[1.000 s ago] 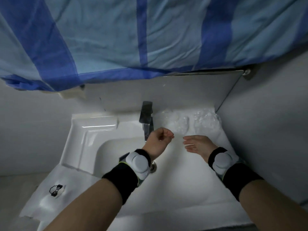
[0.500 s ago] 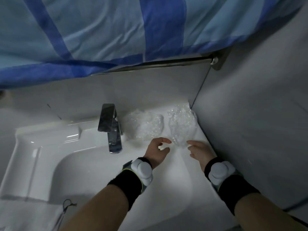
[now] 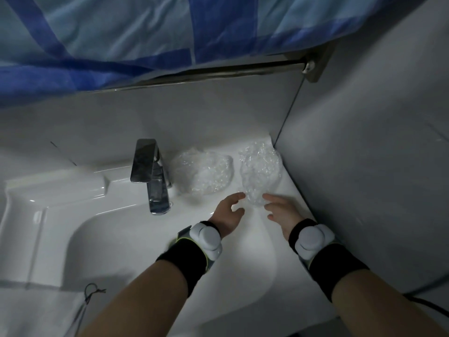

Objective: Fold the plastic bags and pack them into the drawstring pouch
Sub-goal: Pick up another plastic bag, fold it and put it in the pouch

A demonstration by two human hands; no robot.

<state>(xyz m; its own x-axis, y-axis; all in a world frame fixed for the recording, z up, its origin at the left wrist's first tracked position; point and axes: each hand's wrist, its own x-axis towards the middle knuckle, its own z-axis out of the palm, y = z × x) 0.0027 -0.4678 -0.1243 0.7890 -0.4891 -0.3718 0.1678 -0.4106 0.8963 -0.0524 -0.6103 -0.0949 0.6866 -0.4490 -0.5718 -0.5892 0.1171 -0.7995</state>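
Black wristbands with white rounded pucks on both forearms, nearest the camera. White glossy sink (image 3: 73, 215), smooth moulded basin; thin dark drawstring (image 3: 91, 291) lies at its near-left rim, pouch itself mostly out of frame. Left hand (image 3: 227, 211) and right hand (image 3: 281, 210) over the basin's right rim, fingers loosely spread, released, gripping nothing. Right crinkled clear bag (image 3: 260, 173) just beyond both hands, fingertip contact unclear. Left crumpled clear bag (image 3: 204, 173) behind the rim, beside the chrome angular tap (image 3: 150, 173).
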